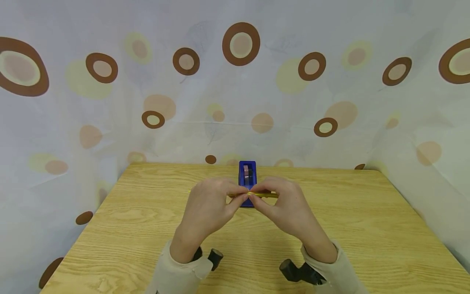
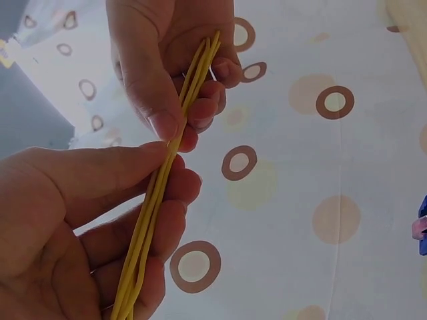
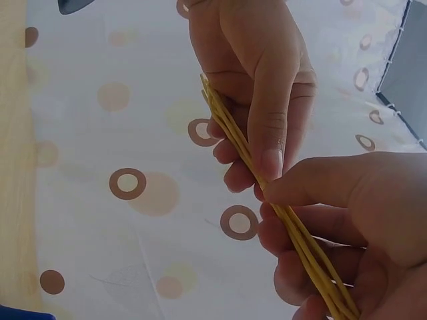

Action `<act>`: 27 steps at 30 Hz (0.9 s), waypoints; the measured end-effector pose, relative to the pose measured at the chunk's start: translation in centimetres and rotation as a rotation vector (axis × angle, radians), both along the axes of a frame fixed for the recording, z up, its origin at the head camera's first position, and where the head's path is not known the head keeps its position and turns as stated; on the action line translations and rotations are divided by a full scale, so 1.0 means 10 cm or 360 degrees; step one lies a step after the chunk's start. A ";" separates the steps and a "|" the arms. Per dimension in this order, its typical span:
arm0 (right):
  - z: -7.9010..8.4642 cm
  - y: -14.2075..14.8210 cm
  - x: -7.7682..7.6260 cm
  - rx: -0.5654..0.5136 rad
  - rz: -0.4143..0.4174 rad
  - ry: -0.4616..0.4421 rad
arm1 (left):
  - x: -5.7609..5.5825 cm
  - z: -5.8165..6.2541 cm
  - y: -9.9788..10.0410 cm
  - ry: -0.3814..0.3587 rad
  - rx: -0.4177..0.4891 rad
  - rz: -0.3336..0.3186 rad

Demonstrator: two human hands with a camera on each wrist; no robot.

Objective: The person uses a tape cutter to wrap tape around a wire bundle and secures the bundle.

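Observation:
Both hands meet in front of the chest, thumbs nearly touching, on a slim bundle of yellow, cord-like strands (image 2: 143,230). My left hand (image 1: 209,204) pinches it between thumb and fingers just left of the middle. From the right, my right hand (image 1: 284,206) pinches it close beside the left thumb. The strands run along the curled fingers of both hands in the wrist views, partly hidden behind the thumbs. Beyond the fingertips in the head view lies a long blue holder (image 1: 241,173) with a pink roll-like piece and dark parts in it; the hands overlap its near end.
A wood-grained table (image 1: 147,228) extends under the hands to both sides. Behind it hangs a pale curtain (image 1: 205,94) printed with brown rings and dots. Black camera mounts (image 1: 290,270) stick out from the cuffs of the light sleeves (image 1: 180,271).

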State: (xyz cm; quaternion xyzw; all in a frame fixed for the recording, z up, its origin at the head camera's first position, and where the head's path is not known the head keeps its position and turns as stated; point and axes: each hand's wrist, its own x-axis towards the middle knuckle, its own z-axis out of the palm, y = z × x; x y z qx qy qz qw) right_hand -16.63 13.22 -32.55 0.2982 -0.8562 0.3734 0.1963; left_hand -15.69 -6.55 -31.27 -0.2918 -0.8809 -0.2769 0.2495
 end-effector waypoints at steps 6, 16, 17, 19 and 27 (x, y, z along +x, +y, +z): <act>0.01 0.00 0.00 0.0028 -0.0032 0.0036 | 0.00 0.00 -0.01 -0.0025 0.0005 -0.0011; 0.00 -0.01 0.01 0.0028 -0.0033 0.0055 | 0.00 0.01 -0.02 -0.0060 0.0011 -0.0002; 0.00 -0.01 0.01 0.0027 -0.0031 0.0057 | 0.00 0.01 -0.02 -0.0063 0.0008 -0.0002; 0.00 -0.01 0.01 0.0024 -0.0029 0.0062 | 0.00 0.01 -0.02 -0.0070 0.0003 -0.0002; -0.01 -0.01 0.00 0.0020 -0.0019 0.0092 | 0.01 0.01 -0.03 -0.0116 -0.0029 -0.0011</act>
